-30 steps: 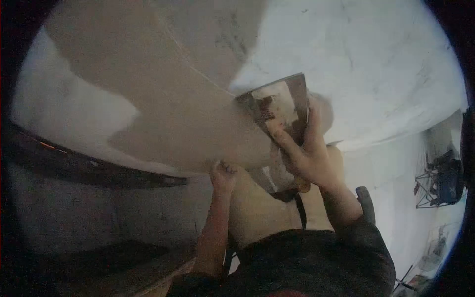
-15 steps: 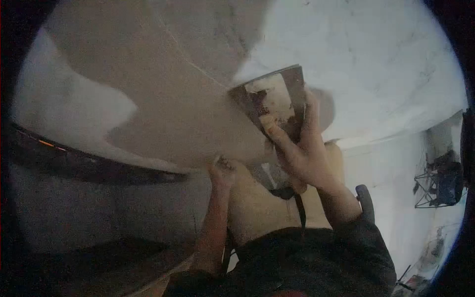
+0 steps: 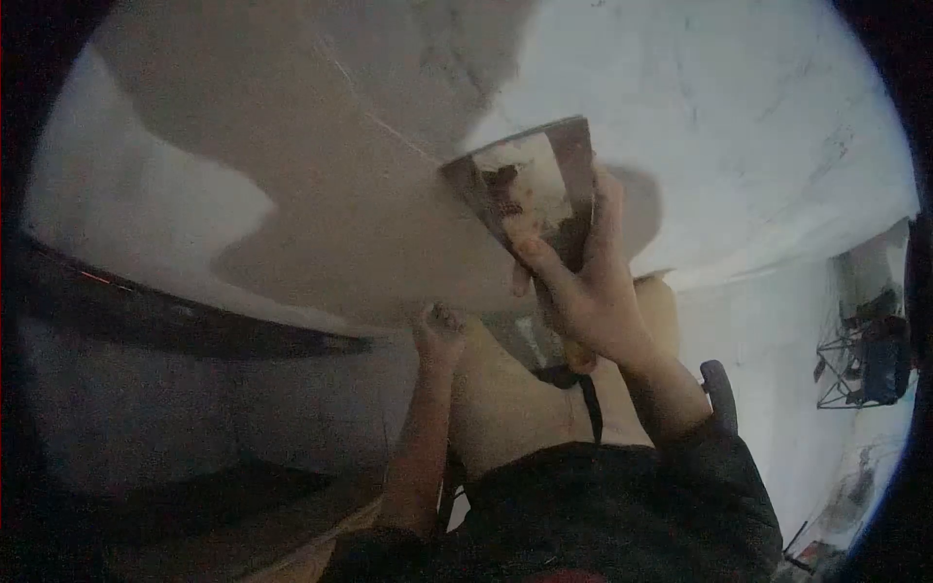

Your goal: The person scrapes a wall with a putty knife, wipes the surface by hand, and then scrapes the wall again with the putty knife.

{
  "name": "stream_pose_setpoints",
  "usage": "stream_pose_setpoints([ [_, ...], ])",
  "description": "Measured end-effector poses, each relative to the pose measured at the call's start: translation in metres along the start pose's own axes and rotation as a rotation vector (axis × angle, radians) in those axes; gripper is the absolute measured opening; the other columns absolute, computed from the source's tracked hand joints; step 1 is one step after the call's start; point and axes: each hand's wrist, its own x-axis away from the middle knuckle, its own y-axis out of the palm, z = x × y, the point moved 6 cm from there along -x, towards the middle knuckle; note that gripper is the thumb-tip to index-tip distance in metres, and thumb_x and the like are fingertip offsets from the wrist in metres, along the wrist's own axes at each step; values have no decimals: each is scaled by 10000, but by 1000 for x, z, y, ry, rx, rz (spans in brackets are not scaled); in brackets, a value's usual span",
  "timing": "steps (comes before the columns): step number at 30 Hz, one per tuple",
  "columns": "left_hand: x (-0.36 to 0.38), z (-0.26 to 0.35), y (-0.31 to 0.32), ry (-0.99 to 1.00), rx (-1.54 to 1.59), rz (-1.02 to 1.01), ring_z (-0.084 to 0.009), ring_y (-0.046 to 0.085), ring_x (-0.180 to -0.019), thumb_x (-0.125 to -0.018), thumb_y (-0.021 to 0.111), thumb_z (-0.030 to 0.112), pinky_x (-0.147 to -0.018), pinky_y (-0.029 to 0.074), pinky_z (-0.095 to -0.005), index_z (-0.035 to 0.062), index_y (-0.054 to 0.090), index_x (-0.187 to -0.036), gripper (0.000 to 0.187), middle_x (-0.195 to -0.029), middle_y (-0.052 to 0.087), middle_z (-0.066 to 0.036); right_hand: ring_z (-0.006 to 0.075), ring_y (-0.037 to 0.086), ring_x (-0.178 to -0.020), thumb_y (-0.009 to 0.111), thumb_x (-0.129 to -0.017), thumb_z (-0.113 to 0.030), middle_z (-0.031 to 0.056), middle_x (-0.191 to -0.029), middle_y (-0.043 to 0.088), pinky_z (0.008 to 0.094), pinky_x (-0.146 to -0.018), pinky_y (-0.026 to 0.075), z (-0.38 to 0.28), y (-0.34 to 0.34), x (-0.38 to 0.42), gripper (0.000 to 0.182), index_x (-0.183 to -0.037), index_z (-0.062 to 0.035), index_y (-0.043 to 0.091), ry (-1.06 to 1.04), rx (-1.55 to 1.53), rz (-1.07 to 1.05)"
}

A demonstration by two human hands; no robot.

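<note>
While the right hand grips a wide putty knife, its blade lies flat against the plastered surface.
Fingers wrap the handle and reach up onto the smeared metal blade, which sits at the edge where tan wet plaster meets the white area. Lower down, the left hand is clenched with its knuckles pressed against the surface, just beside the knife's handle; whether it holds anything cannot be told. Dark sleeves fill the bottom of the view.
</note>
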Motion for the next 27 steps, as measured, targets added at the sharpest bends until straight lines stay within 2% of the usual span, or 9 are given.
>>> stream_pose_setpoints([
  [2,5,-5,9,32,-115,75,-192,461,-664,-887,480,209,-608,381,-341,74,528,-851,148,-736,505,-43,129,568,-736,529,-895,-17,128,-1036,475,257,-565,491,2,-12,0,513,-1302,-30,216,52,-49,37],
  [5,22,-14,33,-34,94,66,-187,457,-650,-883,490,208,-603,375,-335,78,535,-847,142,-729,507,-45,132,571,-709,539,-886,-6,119,-992,493,260,-560,495,-12,-22,-5,536,-1310,-31,214,-21,44,26],
  [8,15,-25,33,-74,198,-112,-190,450,-631,-881,491,198,-600,367,-341,81,535,-831,135,-705,493,-50,133,575,-700,544,-879,3,118,-971,505,259,-572,491,-11,-32,-1,550,-1316,-30,211,104,-23,-14],
  [10,18,-28,43,-81,181,18,-193,447,-618,-885,485,206,-597,364,-344,83,534,-825,145,-692,483,-52,135,578,-692,541,-877,12,125,-980,504,259,-584,491,-7,-37,-5,552,-1318,-29,210,59,-24,-28],
  [17,47,-35,73,-26,133,84,-187,400,-593,-894,448,189,-575,375,-339,70,476,-781,166,-671,432,-53,220,508,-1002,582,-885,-102,155,-1077,474,352,-852,441,14,-81,21,546,-1277,-8,214,56,29,121],
  [20,36,-39,61,-82,194,36,-192,410,-599,-884,465,202,-590,383,-354,68,489,-783,169,-684,453,-61,229,509,-994,573,-889,-96,150,-1080,466,352,-857,439,28,-85,27,525,-1262,-25,210,1,174,111],
  [23,35,-32,49,-20,36,-7,-194,439,-674,-913,455,237,-650,360,-358,80,513,-885,170,-758,480,-49,173,555,-838,548,-888,-33,144,-1040,459,290,-670,490,21,-68,22,533,-1280,-43,187,13,109,72],
  [25,33,-33,42,-41,76,123,-191,440,-680,-913,457,242,-664,361,-365,77,512,-899,174,-776,482,-49,147,568,-752,533,-886,-1,147,-1023,461,256,-574,488,7,-59,20,544,-1291,-45,172,87,29,37],
  [27,37,-32,40,-43,98,175,-194,442,-660,-916,441,226,-647,371,-366,68,507,-863,179,-755,482,-56,144,568,-755,530,-886,-2,140,-997,471,254,-567,488,5,-62,24,538,-1288,-46,175,-33,166,72],
])
